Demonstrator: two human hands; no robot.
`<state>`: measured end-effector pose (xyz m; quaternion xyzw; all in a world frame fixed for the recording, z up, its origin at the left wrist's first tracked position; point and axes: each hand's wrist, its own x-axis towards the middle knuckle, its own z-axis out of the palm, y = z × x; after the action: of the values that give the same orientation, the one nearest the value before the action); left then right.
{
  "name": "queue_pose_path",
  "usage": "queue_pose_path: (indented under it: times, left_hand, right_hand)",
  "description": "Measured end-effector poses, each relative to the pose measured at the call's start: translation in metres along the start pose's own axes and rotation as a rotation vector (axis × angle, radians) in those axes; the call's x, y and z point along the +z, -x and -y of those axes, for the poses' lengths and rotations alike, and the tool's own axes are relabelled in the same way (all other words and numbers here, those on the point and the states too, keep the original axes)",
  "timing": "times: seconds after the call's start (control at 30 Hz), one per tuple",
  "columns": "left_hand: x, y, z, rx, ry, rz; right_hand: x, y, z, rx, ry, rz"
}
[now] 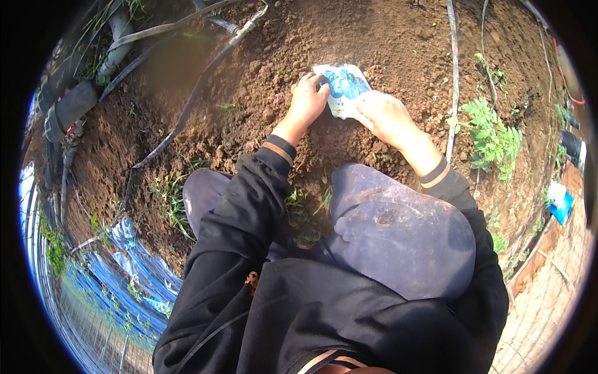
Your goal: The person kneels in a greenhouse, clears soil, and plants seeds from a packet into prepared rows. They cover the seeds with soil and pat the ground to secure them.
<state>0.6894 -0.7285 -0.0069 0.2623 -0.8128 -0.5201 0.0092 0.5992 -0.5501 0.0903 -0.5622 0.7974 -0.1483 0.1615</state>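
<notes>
A white and blue printed packet (345,88) is held up in front of me, over loose brown soil (261,84). My left hand (308,97) grips its left edge, thumb resting on the printed face. At the lower right corner, the fingers of my right hand (385,117) close on the packet. The packet bears a blue picture and some writing too small to make out. Whether its top is torn or sealed, I cannot tell. Below my hands are my bent knees in soil-stained trousers (402,229).
Drip hoses (187,110) (453,79) run over the soil on both sides. Thick pipes (72,110) lie at far left. A leafy green plant (493,135) grows at right. Blue plastic sheeting (126,280) lies lower left; another blue and white packet (559,202) sits far right.
</notes>
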Motion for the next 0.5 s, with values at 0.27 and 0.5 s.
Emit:
queue_pose_path:
  times: [0.27,0.5]
  left_hand:
    - [0.0016,0.0021,-0.0004,0.017,-0.001,0.005]
    - [0.0035,0.0008,-0.0006,-0.006,-0.017,0.004]
  right_hand:
    - [0.0103,-0.0031,-0.0015,-0.063,0.029,-0.092]
    - [0.0089,-0.0055,-0.0007,-0.135,0.105,-0.166]
